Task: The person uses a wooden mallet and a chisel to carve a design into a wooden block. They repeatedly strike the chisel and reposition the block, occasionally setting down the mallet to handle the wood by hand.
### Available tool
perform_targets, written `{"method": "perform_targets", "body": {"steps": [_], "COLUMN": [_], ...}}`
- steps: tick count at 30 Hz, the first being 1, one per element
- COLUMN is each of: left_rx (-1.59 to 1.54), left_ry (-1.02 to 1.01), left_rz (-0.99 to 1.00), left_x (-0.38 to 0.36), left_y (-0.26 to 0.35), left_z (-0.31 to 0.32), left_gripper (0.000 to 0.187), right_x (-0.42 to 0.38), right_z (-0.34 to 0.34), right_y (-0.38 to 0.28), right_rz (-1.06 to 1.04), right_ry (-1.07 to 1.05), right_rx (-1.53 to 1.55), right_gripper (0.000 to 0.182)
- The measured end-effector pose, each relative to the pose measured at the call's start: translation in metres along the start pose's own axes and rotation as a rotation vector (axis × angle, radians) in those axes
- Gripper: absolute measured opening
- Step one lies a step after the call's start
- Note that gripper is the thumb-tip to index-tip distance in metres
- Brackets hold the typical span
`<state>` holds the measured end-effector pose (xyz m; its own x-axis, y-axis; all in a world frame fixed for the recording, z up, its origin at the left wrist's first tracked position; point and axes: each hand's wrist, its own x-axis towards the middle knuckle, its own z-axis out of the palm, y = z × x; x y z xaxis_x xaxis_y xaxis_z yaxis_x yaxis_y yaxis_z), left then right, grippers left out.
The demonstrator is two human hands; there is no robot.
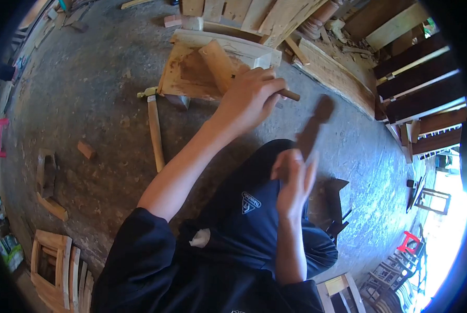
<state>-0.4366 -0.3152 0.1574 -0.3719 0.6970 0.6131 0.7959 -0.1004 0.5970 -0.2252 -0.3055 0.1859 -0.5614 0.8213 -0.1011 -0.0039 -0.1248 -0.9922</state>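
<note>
My left hand [252, 96] is closed round a thin rod-like tool [290, 94], whose brown end sticks out to the right. Under and beyond that hand lies a wooden block [216, 65] on a low wooden bench [192, 51]. My right hand [294, 180] grips a dark wooden mallet [310, 133], blurred, its rounded end pointing up and away. The mallet is apart from the rod. The far end of the rod is hidden behind my left hand.
A hammer [154, 128] lies on the floor left of my left forearm. A small wood block [86, 149] and wooden frames [51, 266] are farther left. Planks [343, 78] lie at the upper right, beside dark slatted pieces [421, 96].
</note>
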Motion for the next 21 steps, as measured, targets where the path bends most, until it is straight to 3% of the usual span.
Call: {"method": "perform_targets", "body": {"steps": [2, 4, 6, 7, 10, 14, 21], "left_rx": [0.001, 0.004, 0.005, 0.020, 0.003, 0.012, -0.027], "left_ry": [0.001, 0.038, 0.033, 0.020, 0.028, 0.013, 0.014], "left_rz": [-0.005, -0.003, 0.000, -0.002, 0.000, 0.001, 0.011], "left_x": [0.000, 0.001, 0.003, 0.004, 0.002, 0.002, 0.001], "left_y": [-0.002, -0.003, 0.000, 0.003, -0.001, -0.003, -0.004], "left_z": [0.004, 0.007, 0.009, 0.005, 0.005, 0.002, 0.004], "left_gripper": [0.016, 0.015, 0.014, 0.014, 0.013, 0.014, 0.015], "right_x": [0.009, 0.011, 0.002, 0.000, -0.003, 0.009, 0.013], "right_z": [0.007, 0.017, 0.020, 0.010, 0.003, 0.016, 0.005], "right_y": [-0.007, -0.011, 0.005, 0.013, 0.010, -0.005, -0.006], "right_rz": [-0.176, -0.207, -0.127, -0.004, 0.051, -0.214, -0.434], "right_ry": [0.206, 0.361, 0.229, 0.000, -0.043, 0.336, 0.499], "right_rx": [0.058, 0.148, 0.001, -0.068, -0.067, 0.143, 0.209], "right_gripper": [0.044, 0.045, 0.040, 0.031, 0.024, 0.043, 0.048]}}
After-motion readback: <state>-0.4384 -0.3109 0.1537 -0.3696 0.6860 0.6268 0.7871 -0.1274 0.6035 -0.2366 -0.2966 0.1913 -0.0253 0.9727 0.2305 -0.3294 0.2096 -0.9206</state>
